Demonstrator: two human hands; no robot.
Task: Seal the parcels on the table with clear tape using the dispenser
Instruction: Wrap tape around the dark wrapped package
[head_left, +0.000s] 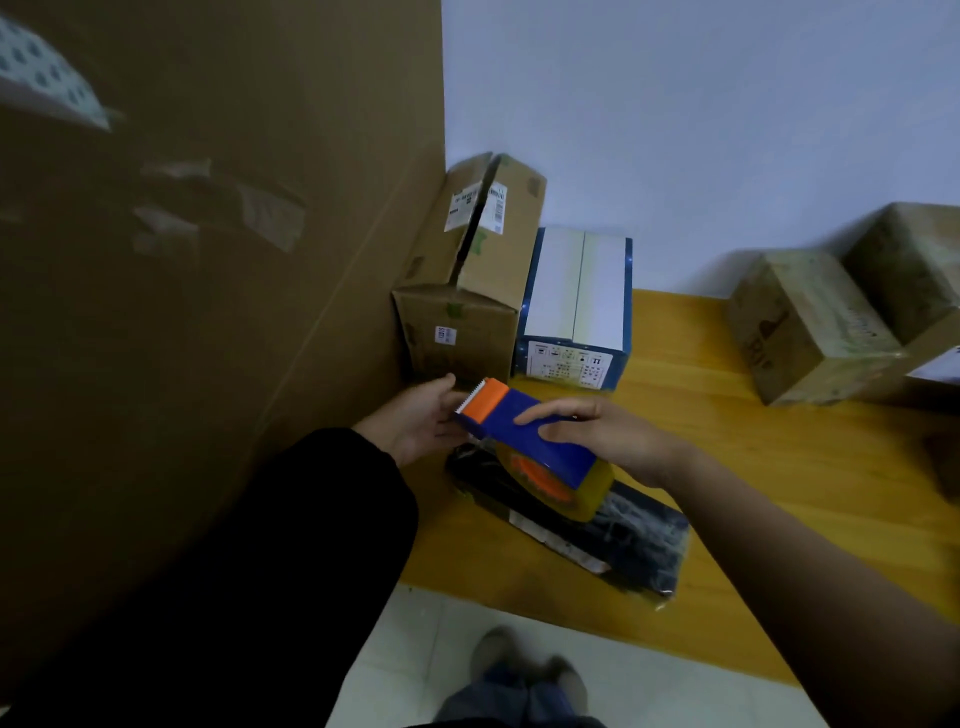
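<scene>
Dispenser (524, 421), blue with an orange toothed end, hangs in the air above the near left part of the table (753, 467), over a black parcel (623, 540). The right hand (613, 436) grasps its blue body from the right, index finger laid along the top and thumb on the side. A roll of clear tape (582, 493) sits under the handle. The left hand (421, 421) lies released, palm up, fingers stretched toward the toothed end; whether they touch it cannot be told. The black parcel lies flat beside the table's near edge. At the far edge stand a brown carton (467, 312) and a blue and white box (576, 306), touching. Two more cartons (810, 332) sit toward the right edge. A tall cardboard sheet (208, 286) rises along the left edge.
</scene>
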